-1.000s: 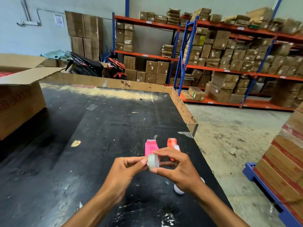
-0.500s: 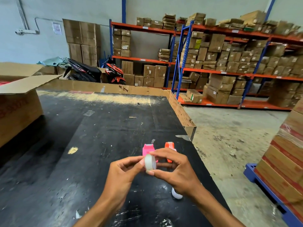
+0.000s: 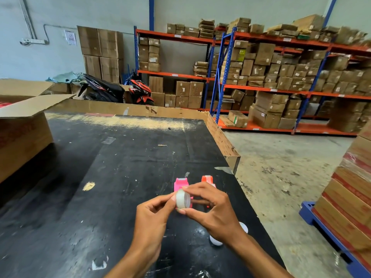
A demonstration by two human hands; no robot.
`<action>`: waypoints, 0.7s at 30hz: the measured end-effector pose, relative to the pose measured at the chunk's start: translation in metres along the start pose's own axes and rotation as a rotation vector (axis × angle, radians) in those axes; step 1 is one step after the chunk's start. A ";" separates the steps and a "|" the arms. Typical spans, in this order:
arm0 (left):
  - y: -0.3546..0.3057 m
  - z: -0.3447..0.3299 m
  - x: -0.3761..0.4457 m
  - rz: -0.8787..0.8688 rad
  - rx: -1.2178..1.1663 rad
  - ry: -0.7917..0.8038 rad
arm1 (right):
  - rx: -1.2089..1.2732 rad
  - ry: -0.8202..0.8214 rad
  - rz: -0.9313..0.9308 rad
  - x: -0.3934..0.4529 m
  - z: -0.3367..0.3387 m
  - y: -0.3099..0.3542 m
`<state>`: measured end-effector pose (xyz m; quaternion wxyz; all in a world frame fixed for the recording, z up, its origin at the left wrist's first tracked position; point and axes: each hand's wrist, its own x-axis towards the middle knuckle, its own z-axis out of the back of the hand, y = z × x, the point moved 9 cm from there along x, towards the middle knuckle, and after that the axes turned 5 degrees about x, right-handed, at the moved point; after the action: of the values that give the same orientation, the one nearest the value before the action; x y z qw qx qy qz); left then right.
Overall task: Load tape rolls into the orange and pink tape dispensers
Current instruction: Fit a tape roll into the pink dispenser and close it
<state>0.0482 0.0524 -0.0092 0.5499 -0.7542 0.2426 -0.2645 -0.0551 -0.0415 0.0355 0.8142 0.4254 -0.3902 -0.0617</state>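
Note:
I hold a small clear tape roll (image 3: 182, 199) upright above the black table (image 3: 112, 177). My right hand (image 3: 214, 209) pinches it between thumb and fingers. My left hand (image 3: 154, 215) touches its left edge with its fingertips. Behind the roll stands the pink dispenser (image 3: 180, 183), partly hidden by my hands. The orange dispenser (image 3: 207, 179) stands to its right, mostly hidden by my right hand. A second white tape roll (image 3: 215, 241) lies on the table under my right wrist, with another white piece (image 3: 244, 227) beside it.
A large open cardboard box (image 3: 22, 133) sits at the table's left. A cardboard rim (image 3: 222, 139) edges the far and right sides. The table's right edge drops to a concrete floor (image 3: 281, 167). Stacked cartons on a blue pallet (image 3: 351, 197) stand at right.
Both hands and the roll stay near the same spot in front of the dispensers; the fingers shifted slightly on the roll. The view moved a little.

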 end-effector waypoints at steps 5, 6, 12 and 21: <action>0.006 -0.010 0.001 0.138 -0.013 0.165 | -0.309 0.050 0.085 -0.001 -0.006 0.004; 0.005 -0.011 0.002 0.130 0.036 0.169 | -0.362 0.050 0.098 -0.001 -0.009 0.005; 0.006 -0.004 0.013 0.070 0.191 0.059 | -0.455 0.045 0.070 0.000 -0.019 0.001; 0.016 -0.005 0.022 -0.005 0.297 0.002 | -0.448 0.058 0.010 0.001 -0.019 -0.011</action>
<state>0.0596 0.0302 -0.0199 0.6546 -0.6648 0.1996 -0.2995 -0.0391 -0.0361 0.0215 0.8996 0.2336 -0.3451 -0.1304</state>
